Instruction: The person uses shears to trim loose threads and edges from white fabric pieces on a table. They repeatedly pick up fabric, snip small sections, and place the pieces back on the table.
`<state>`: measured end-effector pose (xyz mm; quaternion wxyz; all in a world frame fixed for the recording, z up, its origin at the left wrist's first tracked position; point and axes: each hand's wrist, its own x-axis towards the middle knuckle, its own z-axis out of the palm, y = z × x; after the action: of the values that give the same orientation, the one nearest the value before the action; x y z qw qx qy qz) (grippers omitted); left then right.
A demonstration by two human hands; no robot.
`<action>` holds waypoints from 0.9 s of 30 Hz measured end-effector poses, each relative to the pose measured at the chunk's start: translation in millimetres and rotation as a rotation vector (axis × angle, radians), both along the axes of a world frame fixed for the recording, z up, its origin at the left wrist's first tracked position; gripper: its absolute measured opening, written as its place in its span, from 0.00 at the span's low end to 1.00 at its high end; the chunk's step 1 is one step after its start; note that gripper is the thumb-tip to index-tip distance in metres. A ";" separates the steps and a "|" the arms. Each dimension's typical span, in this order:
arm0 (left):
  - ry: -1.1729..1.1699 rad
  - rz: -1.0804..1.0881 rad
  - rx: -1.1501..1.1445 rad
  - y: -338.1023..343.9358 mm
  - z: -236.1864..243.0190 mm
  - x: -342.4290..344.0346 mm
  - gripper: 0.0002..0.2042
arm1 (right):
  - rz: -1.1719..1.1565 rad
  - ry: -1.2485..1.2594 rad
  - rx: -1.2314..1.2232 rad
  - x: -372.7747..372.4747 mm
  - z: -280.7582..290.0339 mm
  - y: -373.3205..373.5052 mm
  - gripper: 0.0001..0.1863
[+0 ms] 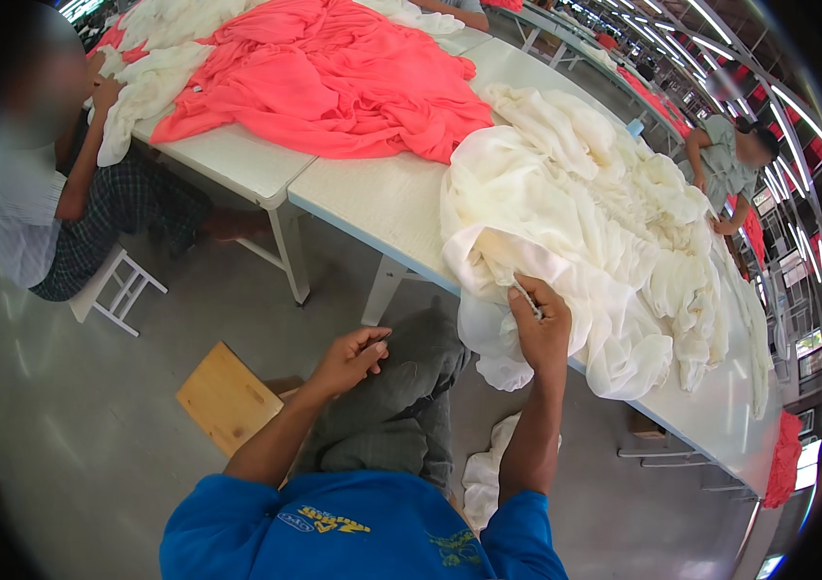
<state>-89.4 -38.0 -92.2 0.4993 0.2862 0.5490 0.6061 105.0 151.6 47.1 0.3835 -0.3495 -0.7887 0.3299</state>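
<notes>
Head view. Right hand (544, 324) forward of its near-upright forearm, grip pinching a thin, grey, metallic-looking tool (530, 301) against the near side of cream, sheer, rumpled cloth (575, 217). Tool slants, upper end pointing forward-left. Cloth heaped on white tabletop (377, 198), long axis running upper left to lower right, near folds overhanging. Left hand (348, 362) beside the knee, fingers curled; cannot tell whether its grip pinches anything.

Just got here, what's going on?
The person's right hand grips a slim grey object by cream fabric heaped on a white table and partly hanging off it. The left hand is near the knee; whether it holds anything is unclear. Coral fabric lies heaped farther left.
</notes>
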 end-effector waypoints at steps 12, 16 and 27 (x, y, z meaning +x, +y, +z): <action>-0.059 -0.267 0.468 72.4 98.2 -1.4 0.09 | 0.104 -0.149 -0.012 1.7 13.7 36.7 0.11; -0.072 -0.354 0.473 120.3 135.4 -8.3 0.11 | 0.129 -0.285 0.171 -0.5 11.6 84.9 0.12; 0.125 -0.480 0.524 238.2 185.5 12.7 0.18 | -0.011 -0.289 0.278 -12.6 11.9 203.2 0.10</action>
<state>-76.7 200.2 93.3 0.5025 0.5618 0.3215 0.5731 92.4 354.9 59.0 0.3124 -0.3412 -0.8716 0.1622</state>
